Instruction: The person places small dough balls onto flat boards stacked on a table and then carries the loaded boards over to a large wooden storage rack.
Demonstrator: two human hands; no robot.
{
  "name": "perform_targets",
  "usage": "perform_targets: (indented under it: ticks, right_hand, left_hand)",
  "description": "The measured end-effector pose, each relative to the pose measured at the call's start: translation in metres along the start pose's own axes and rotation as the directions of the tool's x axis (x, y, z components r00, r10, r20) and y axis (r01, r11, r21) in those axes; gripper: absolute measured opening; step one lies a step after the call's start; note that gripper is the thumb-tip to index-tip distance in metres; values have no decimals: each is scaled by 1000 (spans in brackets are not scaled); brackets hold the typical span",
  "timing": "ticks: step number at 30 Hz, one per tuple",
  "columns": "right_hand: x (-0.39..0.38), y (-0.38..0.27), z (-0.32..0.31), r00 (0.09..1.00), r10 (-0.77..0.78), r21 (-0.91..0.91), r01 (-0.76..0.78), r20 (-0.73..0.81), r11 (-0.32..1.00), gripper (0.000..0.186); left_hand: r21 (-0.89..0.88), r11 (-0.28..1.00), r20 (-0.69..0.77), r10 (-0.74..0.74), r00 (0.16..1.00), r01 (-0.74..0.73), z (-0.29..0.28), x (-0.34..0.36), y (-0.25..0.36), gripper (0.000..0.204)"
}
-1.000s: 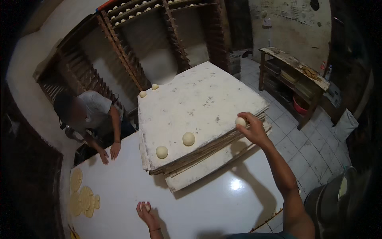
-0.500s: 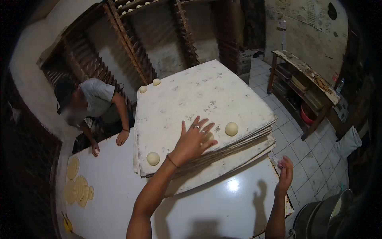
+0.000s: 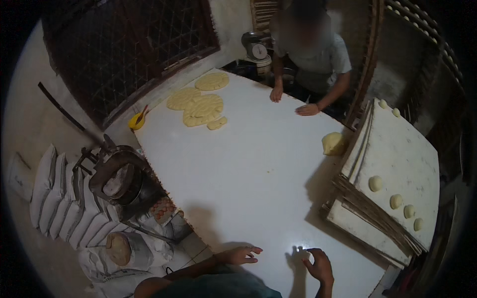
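Over the near edge of the white table [image 3: 238, 174], my left hand [image 3: 242, 255] is open, fingers loosely stretched and nothing in it. My right hand [image 3: 319, 266] is raised beside it, fingers bent but apart, and I see nothing held there. To its right stands a stack of floury boards [image 3: 415, 159]. Several round dough balls, among them this dough ball [image 3: 375, 183], line the top board's near side, while two more [image 3: 389, 108] sit at its far corner. A larger dough lump [image 3: 334, 144] lies on the table next to the stack.
Scored flat dough rounds [image 3: 203, 107] and a yellow scoop [image 3: 137, 120] lie at the far left. A co-worker [image 3: 310, 64] leans on the far edge near a dial scale [image 3: 257, 51]. Left stand a metal machine [image 3: 119, 174], stacked sacks [image 3: 69, 198] and an egg tray [image 3: 162, 210].
My view has turned left. My left hand has drawn back from the dough balls on the top board to the table's near edge, and the near row of balls now shows uncovered.
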State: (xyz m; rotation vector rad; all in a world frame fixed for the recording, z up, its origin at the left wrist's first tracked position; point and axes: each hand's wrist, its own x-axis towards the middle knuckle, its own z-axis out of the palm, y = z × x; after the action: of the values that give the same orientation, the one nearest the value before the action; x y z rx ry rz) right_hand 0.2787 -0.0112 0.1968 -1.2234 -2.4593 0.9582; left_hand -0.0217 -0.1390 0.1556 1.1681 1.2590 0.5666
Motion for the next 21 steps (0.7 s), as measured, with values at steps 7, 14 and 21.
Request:
perform_targets:
  ticks: [7,14,21]
  right_hand:
    - [175,-122,30,985,-166,-97,171,53,980,38]
    - [206,-164,130,968,190,194,-221,165,956,38]
    - [195,-165,155,954,293,258,-300,65,919,34]
  left_hand:
    - [393,917,-558,182,809,65,-289,51,-95,42]
    - [557,823,-772,461,437,114,-551,191,-83,16]
    - [659,735,-376,136,917,161,-628,208,-83,42]
